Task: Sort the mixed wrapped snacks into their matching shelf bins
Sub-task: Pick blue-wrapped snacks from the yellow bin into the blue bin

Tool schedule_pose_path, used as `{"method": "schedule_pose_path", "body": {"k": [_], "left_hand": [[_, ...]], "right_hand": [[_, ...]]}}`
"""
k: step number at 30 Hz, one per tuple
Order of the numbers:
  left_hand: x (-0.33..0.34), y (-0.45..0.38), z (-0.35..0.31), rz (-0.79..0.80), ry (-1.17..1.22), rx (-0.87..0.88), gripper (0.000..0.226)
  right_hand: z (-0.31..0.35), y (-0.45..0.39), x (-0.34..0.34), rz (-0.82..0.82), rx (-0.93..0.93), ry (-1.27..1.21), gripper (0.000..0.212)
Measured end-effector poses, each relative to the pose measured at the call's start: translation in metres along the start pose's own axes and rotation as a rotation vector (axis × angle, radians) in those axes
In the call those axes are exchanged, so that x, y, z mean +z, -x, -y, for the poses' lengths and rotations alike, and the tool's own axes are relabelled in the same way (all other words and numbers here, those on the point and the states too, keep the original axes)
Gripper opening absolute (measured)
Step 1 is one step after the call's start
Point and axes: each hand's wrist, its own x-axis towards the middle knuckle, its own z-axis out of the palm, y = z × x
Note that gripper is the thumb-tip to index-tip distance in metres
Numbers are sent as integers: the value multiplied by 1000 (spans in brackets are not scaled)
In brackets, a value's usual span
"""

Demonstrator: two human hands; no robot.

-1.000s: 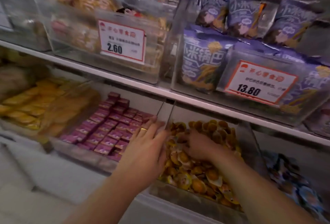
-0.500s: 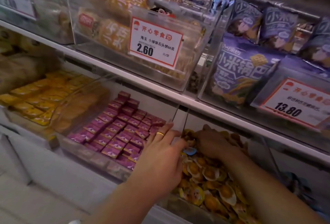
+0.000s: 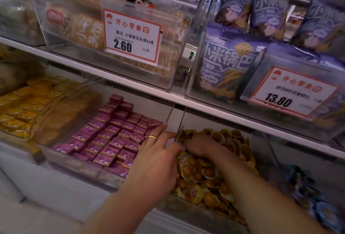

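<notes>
Fingers first: the left hand [image 3: 156, 161] has its fingers stretched out long and only loosely spread, reaching forward over the clear divider [image 3: 178, 121] between two bins, a gold ring [image 3: 152, 137] on one finger. The fingertips lie at the back corner of the purple packets; whether they pinch anything there I cannot tell, nothing shows between them. The right hand [image 3: 200, 145] is knuckles-up, fingers curled down and buried in the heap of round orange snacks [image 3: 205, 174]. It looks closed around some of them, though the fingertips themselves are hidden under the pile.

Out from the hands: both forearms come up from the bottom edge, the left one crossing the front lip of the bins, the right one lying over the orange heap. That heap fills the clear bin [image 3: 196, 213] on the lower shelf. Just left of the divider, small purple packets [image 3: 112, 136] sit in neat rows in their own bin. Further left, yellow packets [image 3: 22, 106] fill another. At far right, blurred blue-wrapped snacks [image 3: 317, 205] fill a bin.

Up on the shelf [image 3: 130, 86] above, a clear bin holds tan biscuit bags [image 3: 87, 28] behind a price card reading 2.60 [image 3: 131, 34]. To its right stand purple crisp bags [image 3: 227, 63] with a card reading 13.80 [image 3: 291, 91].
</notes>
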Motion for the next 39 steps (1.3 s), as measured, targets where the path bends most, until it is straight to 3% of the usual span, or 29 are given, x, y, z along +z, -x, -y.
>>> {"method": "schedule_pose_path", "body": {"k": [4, 8, 12, 14, 18, 24, 34, 37, 39], "left_hand": [[1, -1, -4, -27, 22, -24, 34], [0, 0, -6, -28, 44, -43, 34], [1, -2, -8, -30, 50, -58, 33], [1, -2, -8, -34, 59, -66, 34], [1, -1, -4, -33, 60, -53, 34], [4, -2, 0, -44, 61, -44, 34], [4, -3, 3, -79, 112, -18, 37], [2, -3, -4, -113, 36, -20, 36], [0, -3, -14, -208, -3, 64, 27]], "right_hand": [[-2, -1, -4, -44, 23, -418, 25], [6, 7, -2, -35, 0, -682, 12], [4, 23, -3, -51, -193, -853, 39], [0, 31, -6, -59, -243, -864, 36], [2, 42, -5, -7, -285, -632, 18], [25, 53, -2, -35, -365, -421, 26], [-1, 95, -13, -191, -347, -790, 31], [-31, 118, -24, -232, -249, -906, 28], [-48, 134, -24, -247, -166, -1112, 27]]}}
